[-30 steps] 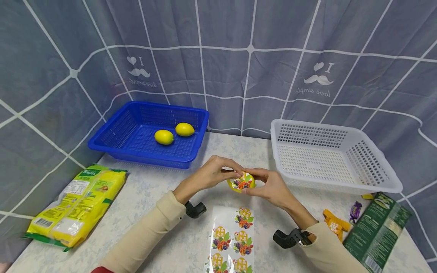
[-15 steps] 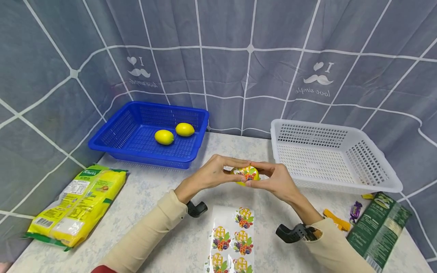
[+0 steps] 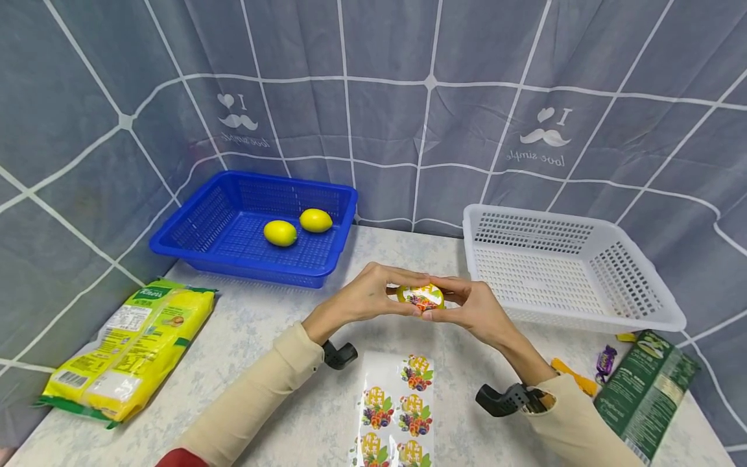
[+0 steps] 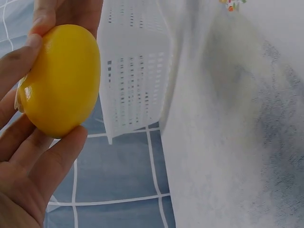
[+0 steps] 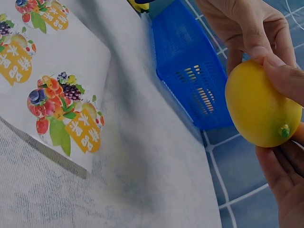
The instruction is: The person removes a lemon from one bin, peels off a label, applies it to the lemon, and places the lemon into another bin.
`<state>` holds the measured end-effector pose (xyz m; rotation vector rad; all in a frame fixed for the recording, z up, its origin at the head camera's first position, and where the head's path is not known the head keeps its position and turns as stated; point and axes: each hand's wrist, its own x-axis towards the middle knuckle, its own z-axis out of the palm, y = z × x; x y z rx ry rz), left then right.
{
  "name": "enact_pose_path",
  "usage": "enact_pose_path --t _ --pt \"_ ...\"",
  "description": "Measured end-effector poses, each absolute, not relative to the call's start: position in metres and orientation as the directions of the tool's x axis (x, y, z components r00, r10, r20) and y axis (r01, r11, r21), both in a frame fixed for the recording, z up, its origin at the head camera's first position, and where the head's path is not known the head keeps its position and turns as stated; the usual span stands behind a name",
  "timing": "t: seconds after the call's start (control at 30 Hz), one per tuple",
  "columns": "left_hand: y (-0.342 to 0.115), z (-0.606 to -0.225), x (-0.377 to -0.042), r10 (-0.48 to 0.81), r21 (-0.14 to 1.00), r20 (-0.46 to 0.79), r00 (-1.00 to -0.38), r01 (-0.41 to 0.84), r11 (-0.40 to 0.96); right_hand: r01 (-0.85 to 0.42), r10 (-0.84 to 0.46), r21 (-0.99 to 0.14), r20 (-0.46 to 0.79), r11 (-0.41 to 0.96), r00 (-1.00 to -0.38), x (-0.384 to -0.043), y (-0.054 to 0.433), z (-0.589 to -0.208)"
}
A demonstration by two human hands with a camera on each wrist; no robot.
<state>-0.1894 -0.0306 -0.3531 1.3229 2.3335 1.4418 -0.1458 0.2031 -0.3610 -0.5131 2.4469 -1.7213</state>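
Observation:
In the head view both hands hold a yellow lemon above the table. A fruit-printed sticker covers the side of it facing the head camera. My left hand grips the left side, fingers along the far edge and thumb on the near one. My right hand grips the right side the same way, and the two thumb tips meet below the sticker. The left wrist view shows the lemon's plain underside. A green stem end shows in the right wrist view.
A sheet of fruit stickers lies in front. At back left, a blue basket holds two lemons; a white basket stands at back right. A yellow packet lies left; a green packet and small wrapped sweets lie right.
Both hands have shifted slightly right and away with the lemon, which is tilted. The left fingertips have gone from the sticker's face to the lemon's edges, and the thumbs have come together.

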Motion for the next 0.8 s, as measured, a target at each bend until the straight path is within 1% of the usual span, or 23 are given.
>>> enact_pose_path --t 0.1,0.2,0.33,0.43,0.6,0.8 --pt "-0.030 -0.353 -0.191 0.711 0.758 0.339 -0.616 0.627 0.181 -0.219 -0.341 -0.929 0.111 0.299 -0.934 -0.146 0.204 -0.362" --pt "-0.031 -0.353 -0.192 0.701 0.763 0.343 -0.625 0.621 0.180 -0.235 -0.366 -0.930 0.122 0.283 -0.923 -0.147 0.204 -0.362" --pt "-0.031 -0.354 -0.194 0.672 0.810 0.337 -0.660 0.567 0.151 -0.232 -0.408 -0.939 0.114 0.253 -0.906 -0.147 0.206 -0.360" --pt "-0.033 -0.354 -0.196 0.646 0.844 0.324 -0.691 0.520 0.132 -0.220 -0.429 -0.938 0.088 0.269 -0.899 -0.146 0.210 -0.358" --pt "-0.036 -0.354 -0.198 0.618 0.863 0.307 -0.724 0.485 0.139 -0.218 -0.404 -0.919 0.072 0.329 -0.912 -0.143 0.232 -0.354" --pt "-0.037 -0.354 -0.199 0.612 0.869 0.291 -0.735 0.471 0.151 -0.232 -0.351 -0.900 0.096 0.370 -0.932 -0.131 0.268 -0.345"
